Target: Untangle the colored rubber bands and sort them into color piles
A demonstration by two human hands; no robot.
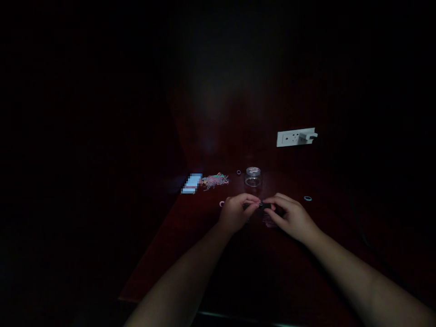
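Above the table, my left hand (pixel 237 211) and my right hand (pixel 292 215) meet fingertip to fingertip. A tiny pale loop that looks like an elastic band (pixel 260 204) is pinched between them, though the dim light blurs its detail. Just beyond my fingers stands a clear jar (pixel 252 180) with its lid (pixel 253 170) on. Next to my left hand lies a pink hair tie (pixel 221 204), partly covered by that hand. Beneath my right hand is a small pinkish bunch of thin strands (pixel 270 221), mostly in shadow.
A tangled heap of colourful small elastic bands (pixel 215 180) lies at the back left, beside a lit, pixelated phone-like screen (pixel 192 183). A blue hair tie (pixel 308 198) rests at right, and a small ring (pixel 239 172) behind. A wall socket (pixel 289 138) holds a plug (pixel 309 136).
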